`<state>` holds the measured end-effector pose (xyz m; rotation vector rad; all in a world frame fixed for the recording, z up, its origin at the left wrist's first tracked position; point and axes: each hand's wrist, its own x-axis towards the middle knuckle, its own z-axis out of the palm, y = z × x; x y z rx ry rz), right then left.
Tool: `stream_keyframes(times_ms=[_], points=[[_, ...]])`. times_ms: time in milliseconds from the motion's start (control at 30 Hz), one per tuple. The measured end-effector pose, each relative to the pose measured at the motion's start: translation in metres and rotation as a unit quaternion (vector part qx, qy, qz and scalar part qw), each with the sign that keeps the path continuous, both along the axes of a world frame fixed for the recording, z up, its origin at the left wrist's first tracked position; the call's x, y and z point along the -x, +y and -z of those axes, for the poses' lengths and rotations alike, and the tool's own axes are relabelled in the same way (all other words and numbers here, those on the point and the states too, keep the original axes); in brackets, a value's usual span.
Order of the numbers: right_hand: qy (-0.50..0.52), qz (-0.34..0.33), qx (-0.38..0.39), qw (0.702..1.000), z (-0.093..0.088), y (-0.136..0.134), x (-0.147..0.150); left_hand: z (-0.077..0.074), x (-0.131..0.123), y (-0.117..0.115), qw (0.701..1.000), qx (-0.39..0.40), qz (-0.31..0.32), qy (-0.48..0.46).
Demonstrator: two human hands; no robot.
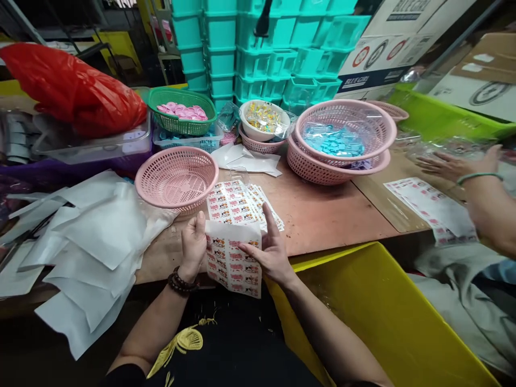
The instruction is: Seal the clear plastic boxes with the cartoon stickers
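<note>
Both my hands hold one sticker sheet (234, 263), printed with small pink and orange pictures, at the table's near edge. My left hand (192, 244), a bead bracelet on its wrist, pinches the sheet's left edge. My right hand (271, 251) grips the right side with its fingers on the print; the top of the sheet is folded over, white back showing. Just beyond lies a fanned stack of like sticker sheets (237, 203) on the brown table (322, 215). An empty pink basket (176, 177) stands behind my left hand.
White paper sheets (92, 242) pile up at the left, a yellow bin (382, 317) sits at the lower right. Baskets of pink (181, 111) and blue pieces (342, 137) and a bowl of candies (263, 118) stand at the back. Another person's hand (455, 164) reaches in at the right.
</note>
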<state>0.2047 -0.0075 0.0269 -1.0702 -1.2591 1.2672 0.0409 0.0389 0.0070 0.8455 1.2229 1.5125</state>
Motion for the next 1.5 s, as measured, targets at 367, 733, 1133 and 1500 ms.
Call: stream_keyframes(times_ms=[367, 733, 1133, 1500], points=[[-0.242, -0.003, -0.069, 0.968, -0.003, 0.014, -0.022, -0.005, 0.036, 0.001, 0.919, -0.168, -0.043, 0.355], [-0.245, -0.066, -0.093, 0.963, -0.012, 0.026, -0.028, -0.035, 0.042, 0.014, 0.833, -0.134, 0.333, 0.421], [-0.416, 0.034, -0.553, 0.721, 0.000, 0.029, -0.040, -0.019, 0.050, 0.035, 0.815, 0.207, 0.523, 0.138], [-0.400, 0.221, -0.083, 0.886, 0.029, 0.170, -0.033, -0.004, 0.081, 0.026, 0.813, -0.015, 0.528, 0.246]])
